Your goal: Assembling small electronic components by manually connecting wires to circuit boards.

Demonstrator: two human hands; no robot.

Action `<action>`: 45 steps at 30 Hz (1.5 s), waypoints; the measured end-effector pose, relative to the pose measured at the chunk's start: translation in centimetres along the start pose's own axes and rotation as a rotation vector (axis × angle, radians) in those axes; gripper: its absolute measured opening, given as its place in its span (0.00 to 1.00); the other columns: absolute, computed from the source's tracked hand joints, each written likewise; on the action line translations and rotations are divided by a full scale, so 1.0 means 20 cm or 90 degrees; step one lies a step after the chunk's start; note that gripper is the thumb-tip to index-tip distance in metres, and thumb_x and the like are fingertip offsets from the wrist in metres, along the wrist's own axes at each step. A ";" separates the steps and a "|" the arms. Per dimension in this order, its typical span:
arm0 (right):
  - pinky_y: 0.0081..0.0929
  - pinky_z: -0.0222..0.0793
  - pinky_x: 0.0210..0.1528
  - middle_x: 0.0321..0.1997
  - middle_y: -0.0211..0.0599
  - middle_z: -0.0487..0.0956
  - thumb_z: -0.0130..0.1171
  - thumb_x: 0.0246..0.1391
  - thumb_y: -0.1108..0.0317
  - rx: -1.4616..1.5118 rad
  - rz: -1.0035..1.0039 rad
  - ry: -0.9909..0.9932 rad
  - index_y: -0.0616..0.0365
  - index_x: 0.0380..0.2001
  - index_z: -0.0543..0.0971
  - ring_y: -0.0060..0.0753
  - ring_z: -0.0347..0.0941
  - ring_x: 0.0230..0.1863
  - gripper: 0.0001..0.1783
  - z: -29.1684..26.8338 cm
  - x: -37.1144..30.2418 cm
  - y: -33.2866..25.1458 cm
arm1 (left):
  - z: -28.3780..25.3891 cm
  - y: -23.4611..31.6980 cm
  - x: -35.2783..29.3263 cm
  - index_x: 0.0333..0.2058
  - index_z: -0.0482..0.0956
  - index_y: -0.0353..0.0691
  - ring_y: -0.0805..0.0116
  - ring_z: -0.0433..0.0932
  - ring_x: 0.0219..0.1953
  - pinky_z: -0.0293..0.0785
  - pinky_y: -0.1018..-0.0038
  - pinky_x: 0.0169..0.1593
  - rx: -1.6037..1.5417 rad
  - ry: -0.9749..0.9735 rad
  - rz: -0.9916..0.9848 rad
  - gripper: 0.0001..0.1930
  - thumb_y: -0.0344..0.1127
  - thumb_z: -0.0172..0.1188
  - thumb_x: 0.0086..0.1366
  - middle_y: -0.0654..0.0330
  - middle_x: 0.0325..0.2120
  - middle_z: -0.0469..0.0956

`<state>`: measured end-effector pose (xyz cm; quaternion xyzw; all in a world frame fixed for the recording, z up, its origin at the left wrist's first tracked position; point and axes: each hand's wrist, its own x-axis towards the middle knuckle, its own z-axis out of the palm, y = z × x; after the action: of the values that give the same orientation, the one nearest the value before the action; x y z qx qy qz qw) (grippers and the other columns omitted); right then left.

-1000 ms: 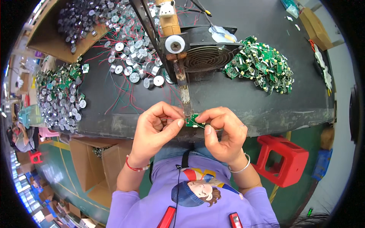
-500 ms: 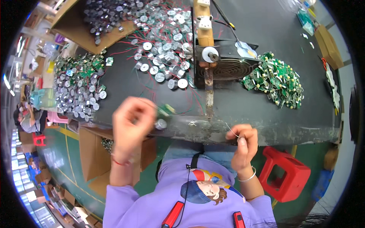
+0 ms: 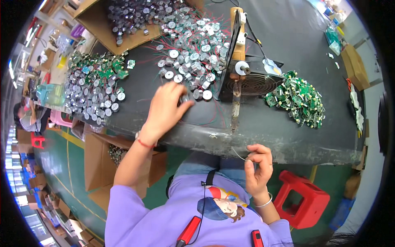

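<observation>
My left hand (image 3: 166, 106) is at the near edge of a heap of small silver motors (image 3: 196, 66) with red and green wires. Its thumb and fingers close around one small motor (image 3: 185, 98), partly hidden and blurred. Just off the table's front edge, my right hand (image 3: 259, 166) pinches a thin silvery solder wire (image 3: 238, 154), whose free end points up and left. Between the hands, an upright metal rod on a wooden post (image 3: 236, 103) stands beside a black fan (image 3: 252, 84). Right of the fan lies a heap of small green circuit boards (image 3: 298, 101).
Motors joined with green boards (image 3: 95, 88) are piled at the table's left. An open cardboard box (image 3: 92, 20) of motors lies behind. Another carton (image 3: 98, 164) stands below the table edge, and a red stool (image 3: 302, 201) is at right. A person (image 3: 33, 119) sits far left.
My left hand has moved up and right to the motor heap; the green board and motor seen beside it are gone from there. My right hand still holds the wire, slightly lower. The view has shifted.
</observation>
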<state>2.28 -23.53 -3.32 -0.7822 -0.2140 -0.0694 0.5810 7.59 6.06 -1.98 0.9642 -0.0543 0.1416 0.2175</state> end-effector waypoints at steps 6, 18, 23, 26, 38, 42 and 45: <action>0.32 0.68 0.44 0.40 0.49 0.76 0.61 0.43 0.73 0.020 0.034 -0.019 0.61 0.25 0.71 0.39 0.71 0.42 0.08 -0.03 -0.04 0.01 | -0.05 0.22 -0.26 0.35 0.77 0.39 0.60 0.70 0.30 0.65 0.67 0.39 0.010 0.046 -0.020 0.13 0.33 0.68 0.51 0.61 0.26 0.74; 0.18 0.64 0.22 0.21 0.37 0.77 0.63 0.45 0.80 0.076 0.028 -0.153 0.58 0.23 0.65 0.22 0.69 0.19 0.15 0.01 0.04 -0.03 | -0.07 0.28 -0.40 0.37 0.75 0.34 0.81 0.72 0.30 0.68 0.82 0.36 -0.935 -0.458 -0.333 0.10 0.28 0.63 0.56 0.67 0.27 0.76; 0.21 0.66 0.26 0.26 0.39 0.79 0.63 0.46 0.80 0.108 0.030 -0.136 0.58 0.22 0.66 0.27 0.74 0.25 0.14 0.04 0.08 -0.06 | -0.02 0.50 -0.32 0.37 0.75 0.35 0.86 0.69 0.26 0.66 0.84 0.30 -0.762 -0.420 -0.217 0.08 0.28 0.62 0.59 0.69 0.22 0.74; 0.32 0.67 0.29 0.29 0.37 0.79 0.63 0.44 0.76 -0.259 -0.066 0.024 0.58 0.24 0.72 0.37 0.72 0.26 0.09 -0.17 0.21 0.02 | -0.08 0.47 -0.30 0.30 0.78 0.37 0.84 0.66 0.16 0.62 0.84 0.21 -0.454 -0.099 -0.117 0.02 0.27 0.62 0.58 0.67 0.15 0.73; 0.31 0.68 0.31 0.32 0.38 0.76 0.59 0.37 0.81 -0.385 -0.136 -0.015 0.60 0.24 0.71 0.39 0.70 0.28 0.09 -0.19 0.18 0.18 | 0.09 0.37 -0.33 0.31 0.75 0.34 0.89 0.55 0.19 0.49 0.85 0.22 -0.566 -0.108 -0.281 0.02 0.25 0.59 0.60 0.75 0.14 0.63; 0.30 0.68 0.29 0.31 0.36 0.75 0.61 0.34 0.79 -0.215 -0.032 -0.090 0.60 0.23 0.70 0.37 0.69 0.27 0.11 -0.10 0.22 0.08 | 0.11 0.39 -0.27 0.31 0.73 0.35 0.89 0.60 0.22 0.53 0.87 0.25 -0.655 -0.132 -0.279 0.03 0.26 0.59 0.61 0.74 0.19 0.68; 0.31 0.66 0.29 0.28 0.34 0.74 0.64 0.35 0.76 -0.234 -0.046 -0.104 0.59 0.22 0.70 0.37 0.69 0.27 0.12 -0.05 0.27 0.05 | 0.10 0.38 -0.26 0.31 0.74 0.36 0.85 0.65 0.28 0.59 0.85 0.32 -0.761 -0.177 -0.309 0.04 0.26 0.60 0.60 0.70 0.26 0.72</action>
<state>7.65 -23.45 -2.01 -0.8698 -0.2724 -0.0642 0.4064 1.87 -1.41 -2.27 0.6717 0.0680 -0.0920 0.7320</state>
